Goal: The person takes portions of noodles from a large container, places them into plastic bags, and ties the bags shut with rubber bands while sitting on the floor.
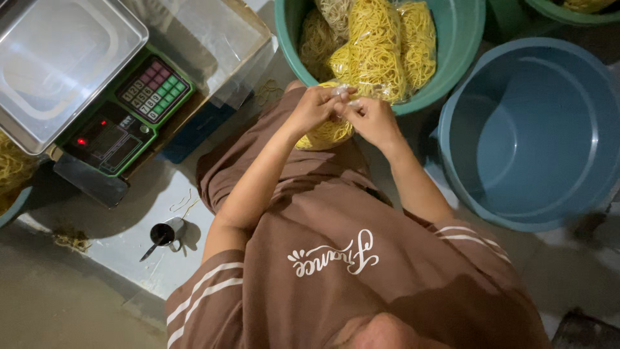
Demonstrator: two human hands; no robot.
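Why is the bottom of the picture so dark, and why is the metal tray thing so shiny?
In the head view, light falls from above, so the steel pan of the scale throws back pale glare, while the floor and the small cup sit in shadow; the left hand and right hand, pinching the bag of yellow noodles, look fairly sharp.

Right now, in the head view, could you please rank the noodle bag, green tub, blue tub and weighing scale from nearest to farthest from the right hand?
1. Noodle bag: pinched by the right hand, on the lap.
2. Green tub: just ahead, holding more noodle bags.
3. Blue tub: out to the right side.
4. Weighing scale: far off on the left side.
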